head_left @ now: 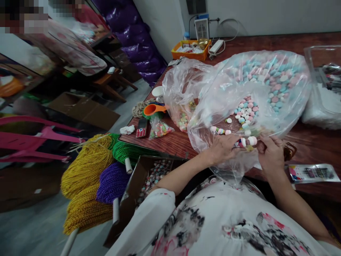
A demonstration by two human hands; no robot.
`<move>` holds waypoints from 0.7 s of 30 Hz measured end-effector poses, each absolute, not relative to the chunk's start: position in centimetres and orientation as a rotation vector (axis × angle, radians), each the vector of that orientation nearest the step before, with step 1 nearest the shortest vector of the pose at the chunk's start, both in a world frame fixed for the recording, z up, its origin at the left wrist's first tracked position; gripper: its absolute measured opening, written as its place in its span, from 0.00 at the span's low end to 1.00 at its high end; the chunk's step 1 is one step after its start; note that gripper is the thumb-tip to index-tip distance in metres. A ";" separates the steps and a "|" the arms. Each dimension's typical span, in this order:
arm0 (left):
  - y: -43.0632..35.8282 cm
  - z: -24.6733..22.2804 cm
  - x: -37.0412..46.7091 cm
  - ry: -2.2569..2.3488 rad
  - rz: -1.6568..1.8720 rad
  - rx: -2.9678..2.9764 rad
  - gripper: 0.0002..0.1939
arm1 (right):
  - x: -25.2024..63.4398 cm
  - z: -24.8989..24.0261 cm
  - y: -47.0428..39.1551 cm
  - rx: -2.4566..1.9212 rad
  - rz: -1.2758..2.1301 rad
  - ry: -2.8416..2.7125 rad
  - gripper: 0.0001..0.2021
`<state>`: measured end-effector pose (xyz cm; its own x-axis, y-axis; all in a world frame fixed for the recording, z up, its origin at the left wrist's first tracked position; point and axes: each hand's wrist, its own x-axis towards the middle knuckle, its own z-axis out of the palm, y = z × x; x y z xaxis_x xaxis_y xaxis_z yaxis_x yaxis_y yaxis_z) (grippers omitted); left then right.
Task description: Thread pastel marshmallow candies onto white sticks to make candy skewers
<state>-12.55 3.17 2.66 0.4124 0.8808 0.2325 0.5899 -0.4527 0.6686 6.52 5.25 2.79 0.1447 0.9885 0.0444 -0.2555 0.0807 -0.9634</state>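
Pink, white and blue strand spans between our hands, over the clear bag. We've left hand curled closed around it, right hand pinched beside its end, can't tell on what. Loose pieces heap just beyond.

On the tabletop, the large bag lay between the phone at left and the container at right, with the tray behind
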 end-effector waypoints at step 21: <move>3.3 3.1 -10.5 1.025 0.869 1.018 0.35 | 5.3 1.5 4.6 -0.831 0.905 -0.775 0.11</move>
<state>-10.54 3.34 3.08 0.2913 0.9215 -0.2569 -0.1030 0.2972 0.9492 5.30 4.57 1.50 0.4064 0.8878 0.2158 -0.3494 0.3693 -0.8612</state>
